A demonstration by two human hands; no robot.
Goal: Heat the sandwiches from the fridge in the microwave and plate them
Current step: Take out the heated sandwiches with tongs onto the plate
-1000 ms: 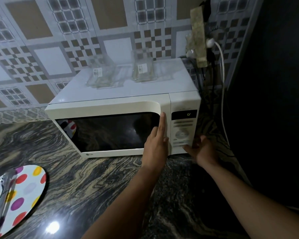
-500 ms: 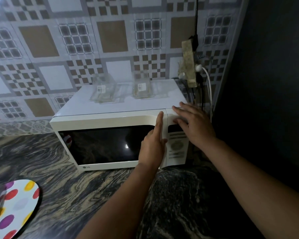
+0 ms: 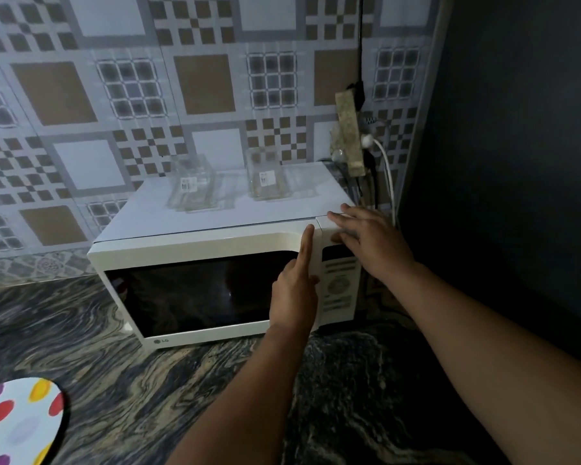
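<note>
At the microwave's [image 3: 222, 263] right edge, the left hand [image 3: 294, 293] presses the door seam, forefinger straight, while the right hand [image 3: 369, 243] lies flat-fingered on the top corner, probably bracing it. Neither grip holds anything; any sandwiches behind the dark door are hidden, and the spotted plate [image 3: 21, 421] waits near-left on the tabletop [image 3: 148, 391].

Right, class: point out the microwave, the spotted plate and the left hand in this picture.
microwave [image 3: 215, 216], head view, on its white top panel.
spotted plate [image 3: 21, 427], head view, on its bare face near the right rim.
left hand [image 3: 294, 297], head view, on the back of the hand at the door edge.
</note>
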